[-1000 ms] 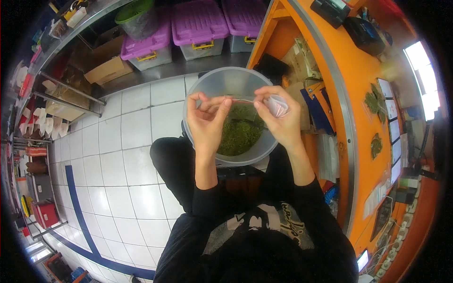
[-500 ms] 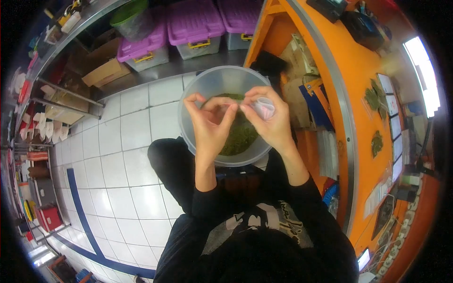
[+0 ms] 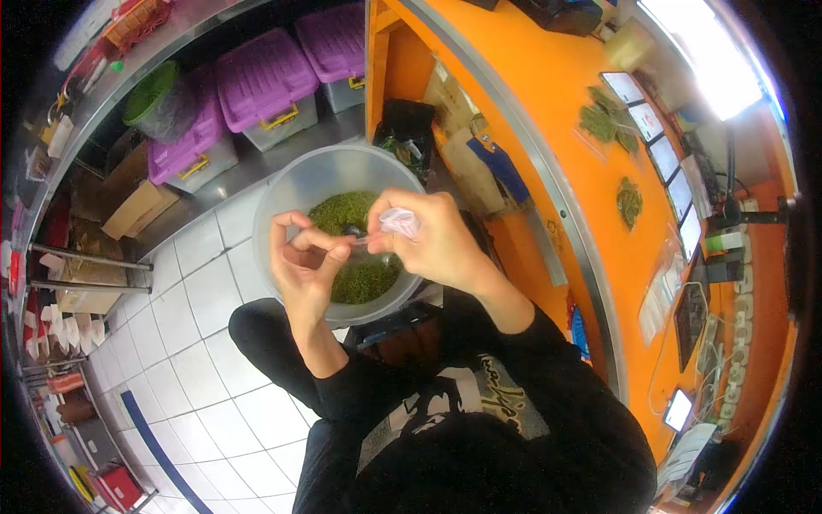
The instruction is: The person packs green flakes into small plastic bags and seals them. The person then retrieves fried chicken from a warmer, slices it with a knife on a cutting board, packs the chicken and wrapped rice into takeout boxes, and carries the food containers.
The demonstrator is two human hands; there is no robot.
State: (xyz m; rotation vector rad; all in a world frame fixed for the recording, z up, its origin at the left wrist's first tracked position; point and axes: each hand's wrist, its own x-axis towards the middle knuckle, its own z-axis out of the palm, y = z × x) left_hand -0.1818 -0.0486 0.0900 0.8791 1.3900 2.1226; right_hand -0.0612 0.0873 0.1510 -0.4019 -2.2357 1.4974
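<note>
Both hands hover over a large translucent tub (image 3: 272, 193) with chopped green herb (image 3: 366, 281) in it. My left hand (image 3: 306, 267) pinches a thin see-through strip of plastic between thumb and fingertips, while its other fingers curl. Bunched in my right hand (image 3: 441, 244) is a small plastic bag (image 3: 399, 223) with pinkish marks; thumb and forefinger pinch its thin end close to my left fingertips. The strip seems to belong to this bag. Part of a shiny, dark object (image 3: 352, 230) shows on the herb behind the fingers, too hidden to name.
Purple-lidded bins (image 3: 265, 77) and a green-rimmed bucket (image 3: 158, 107) stand on a metal shelf beyond the tub. To the right, an orange counter (image 3: 548, 128) with a metal edge carries bags of green herb (image 3: 629, 204) and a row of phone-like screens (image 3: 664, 158).
The view has swung right, so tub and hands appear further left. The right hand has turned over, its back now facing up, with the bag bunched more tightly. Both hands keep their pinch.
</note>
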